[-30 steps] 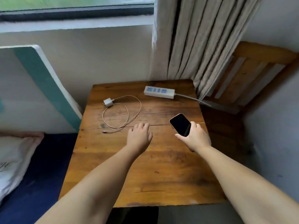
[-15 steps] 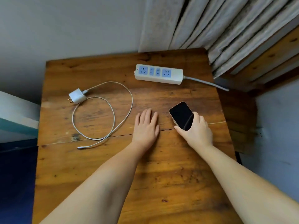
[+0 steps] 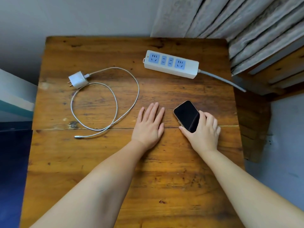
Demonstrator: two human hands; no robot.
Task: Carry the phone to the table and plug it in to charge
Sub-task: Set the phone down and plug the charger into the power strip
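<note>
Both forearms reach in from the near edge of the wooden table point(image 3: 102, 162), bare to the elbow and angled toward each other. On the right, the right hand point(image 3: 203, 131) grips the phone point(image 3: 185, 115), thumb pressed along the phone's near-left edge and fingers curled over its right side, so the hand is closed around the lower half of the device. Its dark screen faces up and the top end pokes out past the fingers toward the far left; whether its underside touches the wood cannot be told. Just beside it, apart from the phone, the left hand point(image 3: 148, 126) lies palm down, flat and empty, fingers straight and close together, pointing away from the person. Farther to the left, the white charging cable point(image 3: 115, 102) lies in a loose double loop on the tabletop, its free connector tip nearest the person and left of the left hand. At the loop's far-left end sits the white charger plug point(image 3: 78, 79), prongs pointing left. Beyond both hands, near the far edge, a white power strip point(image 3: 171, 64) with blue sockets lies on the table, its grey cord running off to the right toward the curtain point(image 3: 238, 22).
</note>
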